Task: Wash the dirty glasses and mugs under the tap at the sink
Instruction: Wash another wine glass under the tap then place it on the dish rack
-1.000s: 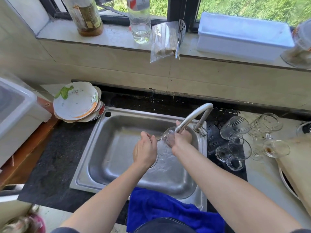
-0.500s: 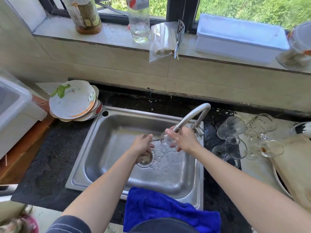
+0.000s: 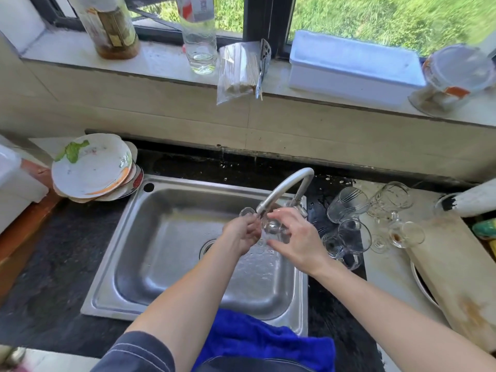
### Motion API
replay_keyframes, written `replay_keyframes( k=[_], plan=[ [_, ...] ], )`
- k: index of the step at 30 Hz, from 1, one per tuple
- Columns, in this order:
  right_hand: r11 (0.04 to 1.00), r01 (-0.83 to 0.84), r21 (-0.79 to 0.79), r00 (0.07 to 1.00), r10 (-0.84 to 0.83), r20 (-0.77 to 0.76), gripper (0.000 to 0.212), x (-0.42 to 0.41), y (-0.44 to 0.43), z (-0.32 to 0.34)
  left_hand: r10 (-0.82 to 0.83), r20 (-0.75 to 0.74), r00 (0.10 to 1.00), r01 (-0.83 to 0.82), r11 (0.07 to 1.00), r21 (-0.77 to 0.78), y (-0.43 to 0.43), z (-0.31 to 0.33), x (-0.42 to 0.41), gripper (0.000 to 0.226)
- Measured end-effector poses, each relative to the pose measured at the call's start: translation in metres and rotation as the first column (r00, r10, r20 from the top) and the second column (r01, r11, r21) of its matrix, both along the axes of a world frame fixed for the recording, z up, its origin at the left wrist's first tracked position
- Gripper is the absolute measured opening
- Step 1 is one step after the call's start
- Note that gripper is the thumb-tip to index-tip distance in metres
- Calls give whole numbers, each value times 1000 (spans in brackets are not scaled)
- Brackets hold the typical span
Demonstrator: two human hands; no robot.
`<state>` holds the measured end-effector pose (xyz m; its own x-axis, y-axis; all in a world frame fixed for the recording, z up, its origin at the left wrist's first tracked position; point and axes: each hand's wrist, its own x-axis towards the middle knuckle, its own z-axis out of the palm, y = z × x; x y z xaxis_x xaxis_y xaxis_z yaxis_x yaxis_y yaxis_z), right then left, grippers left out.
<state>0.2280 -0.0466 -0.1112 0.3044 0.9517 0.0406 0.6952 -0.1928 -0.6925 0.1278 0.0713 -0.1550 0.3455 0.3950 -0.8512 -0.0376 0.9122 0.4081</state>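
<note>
no writing can be read; the labels on the brown glass bottle [image 3: 112,25] and the clear plastic bottle [image 3: 200,41] are blurred.

Clear stemmed glass [image 3: 271,227] sits right under tap [image 3: 285,187], tipped on side, water running over it. Your left hand [image 3: 241,233] grips stem end, your right hand [image 3: 298,237] holds bowl. More glasses and mugs [image 3: 349,237] bunched just right of tap, some lying down. Small glass [image 3: 406,234] there has brown bits inside.
</note>
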Motion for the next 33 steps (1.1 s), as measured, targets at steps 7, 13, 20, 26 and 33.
replay_keyframes(
  k=[7, 13, 20, 26, 33],
  plan=[
    [999, -15, 47, 999, 13, 30, 48, -3, -12, -1, -107, -221, 969, 157, 962, 225, 3, -14, -9, 22],
    [983, -176, 60, 969, 162, 188, 48, -8, -11, 4, -231, -434, 871, 433, 778, 456, -5, -14, -6, 19],
    [998, 5, 61, 997, -1, -72, 43, 2, -12, 5, -205, -61, 977, 214, 941, 261, 3, 0, -4, 15],
    [817, 489, -306, 397, -521, -756, 34, 6, -1, 6, 99, 412, 906, -73, 994, -77, 1, 9, -21, 21],
    [859, 82, -505, 167, -512, -843, 37, 30, -13, -12, 71, 499, 864, -9, 992, -125, 6, 17, -30, 31]
  ],
)
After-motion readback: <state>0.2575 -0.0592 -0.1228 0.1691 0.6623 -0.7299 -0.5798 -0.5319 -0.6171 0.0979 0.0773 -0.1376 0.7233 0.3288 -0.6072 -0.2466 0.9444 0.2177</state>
